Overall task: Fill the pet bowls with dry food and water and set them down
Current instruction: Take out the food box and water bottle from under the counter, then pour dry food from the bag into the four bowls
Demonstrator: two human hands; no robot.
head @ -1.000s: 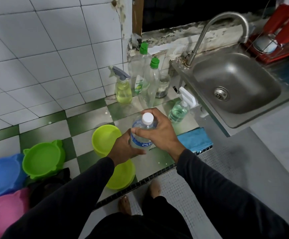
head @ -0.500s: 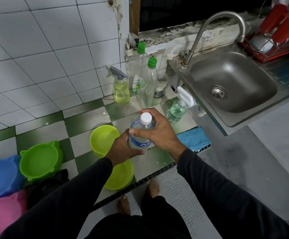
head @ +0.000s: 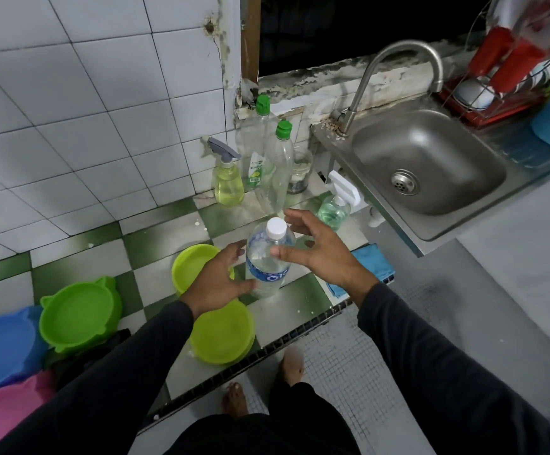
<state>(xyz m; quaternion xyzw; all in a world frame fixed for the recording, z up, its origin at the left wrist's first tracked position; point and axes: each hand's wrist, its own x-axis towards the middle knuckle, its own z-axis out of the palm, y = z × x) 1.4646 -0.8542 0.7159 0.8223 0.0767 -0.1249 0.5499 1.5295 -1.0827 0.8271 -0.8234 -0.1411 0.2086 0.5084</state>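
Green-and-white checkered worktop (head: 80,257) runs beside a steel sink (head: 431,165); on it, left to right: pink bowl (head: 1,418), blue bowl (head: 1,349), green bowl (head: 78,313), and two lime bowls (head: 224,336) near the front edge, one behind the other. A capped water bottle (head: 268,261) stands upright on the worktop between the hands, just right of the lime bowls. Left hand (head: 218,280) open, thumb against the bottle's lower side; right hand (head: 316,247) open with fingers spread beside the cap, contact unclear.
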